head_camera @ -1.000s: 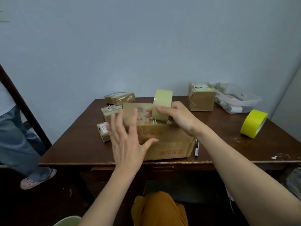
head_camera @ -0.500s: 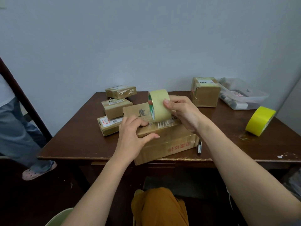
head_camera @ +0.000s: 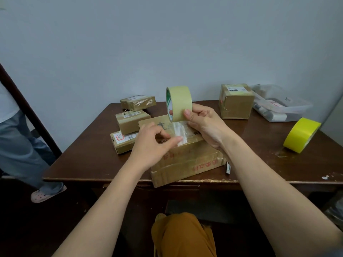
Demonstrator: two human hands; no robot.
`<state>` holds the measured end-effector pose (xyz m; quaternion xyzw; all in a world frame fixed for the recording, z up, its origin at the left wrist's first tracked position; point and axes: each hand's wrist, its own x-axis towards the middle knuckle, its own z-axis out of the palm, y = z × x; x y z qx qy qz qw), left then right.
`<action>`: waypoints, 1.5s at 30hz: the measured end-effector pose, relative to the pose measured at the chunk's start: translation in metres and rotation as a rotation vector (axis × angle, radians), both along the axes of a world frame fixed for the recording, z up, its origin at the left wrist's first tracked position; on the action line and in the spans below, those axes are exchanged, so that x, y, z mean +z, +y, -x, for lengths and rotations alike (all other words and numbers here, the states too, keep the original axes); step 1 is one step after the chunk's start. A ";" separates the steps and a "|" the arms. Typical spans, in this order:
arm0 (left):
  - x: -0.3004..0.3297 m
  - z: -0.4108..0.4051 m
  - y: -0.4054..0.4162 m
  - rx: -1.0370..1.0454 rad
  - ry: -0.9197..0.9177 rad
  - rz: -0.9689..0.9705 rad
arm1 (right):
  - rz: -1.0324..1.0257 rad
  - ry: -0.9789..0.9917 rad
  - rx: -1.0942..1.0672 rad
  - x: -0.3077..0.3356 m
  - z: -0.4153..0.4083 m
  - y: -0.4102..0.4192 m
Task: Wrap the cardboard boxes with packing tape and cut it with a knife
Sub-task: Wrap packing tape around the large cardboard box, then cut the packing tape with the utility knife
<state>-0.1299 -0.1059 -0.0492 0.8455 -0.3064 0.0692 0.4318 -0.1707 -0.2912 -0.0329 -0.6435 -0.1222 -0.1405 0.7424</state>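
Red printed characters are running along the near side of the large cardboard box [head_camera: 187, 160] at the centre of the frame, too blurred to read, and a dark printed mark is showing on its top beside the tape. The box is lying at an angle on the brown table [head_camera: 83, 160], one corner overhanging the near edge. The three small boxes [head_camera: 130, 123] left of centre are carrying white shipping labels, one with a red-framed sticker and a small square code; their text is not legible. The cube-shaped box [head_camera: 235, 102] at upper right is wearing a white label with a black bar, also unreadable.

The right hand [head_camera: 206, 125] is holding the pale tape roll [head_camera: 179, 103] upright above the box, thumb pressed on the roll's outer face and the other fingers curled behind it. A clear strip of tape [head_camera: 181, 133] is stretching from the roll down to the box top. The left hand [head_camera: 154, 145] is pinching the strip's lower end between thumb and fingertips, right at the box's top edge.

A yellow tape roll [head_camera: 301, 135] is lying at the right of the frame, a clear plastic bin [head_camera: 282, 106] behind it. A knife [head_camera: 228, 166] is lying just beside the box's right end.
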 end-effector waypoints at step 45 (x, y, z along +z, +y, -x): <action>0.021 -0.004 -0.041 0.012 0.674 0.591 | -0.047 0.082 -0.818 -0.038 0.082 -0.055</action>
